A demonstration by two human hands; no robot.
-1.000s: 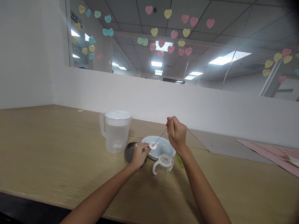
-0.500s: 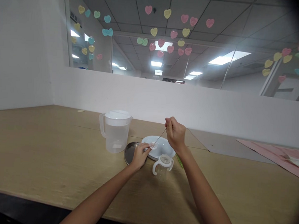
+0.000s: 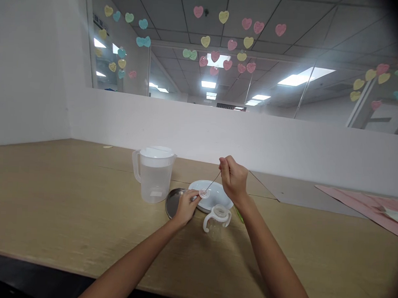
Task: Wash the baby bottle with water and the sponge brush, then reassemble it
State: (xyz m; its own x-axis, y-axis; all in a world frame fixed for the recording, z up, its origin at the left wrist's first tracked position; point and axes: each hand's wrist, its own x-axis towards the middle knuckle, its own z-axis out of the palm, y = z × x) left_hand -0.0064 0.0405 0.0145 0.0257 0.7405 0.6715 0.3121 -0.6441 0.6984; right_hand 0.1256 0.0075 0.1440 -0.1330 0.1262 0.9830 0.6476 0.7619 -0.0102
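Between the thumb and fingers of my left hand [image 3: 185,207] is a small round clear-white bottle nipple [image 3: 204,193], held over the near left edge of a white bowl [image 3: 221,195]. My right hand [image 3: 234,177] is closed in a fist around the upper end of a thin wire rod [image 3: 212,182]. The rod slants down to the middle of the nipple; its lower tip is hidden. A clear baby bottle [image 3: 216,231] with a white two-handled collar stands upright and open-topped in front of the bowl. Beneath my left hand lies a round metal dish [image 3: 172,202], partly covered.
Left of the bowl stands a lidded translucent pitcher [image 3: 155,182] with clear contents. A green object [image 3: 239,214] shows partly behind my right forearm. Pink cloth or paper [image 3: 358,202] lies on the table's [image 3: 67,209] right side. A white wall [image 3: 187,126] bounds the back.
Almost nothing differs; both hands keep their hold on the nipple and the rod. The view has shifted very slightly.
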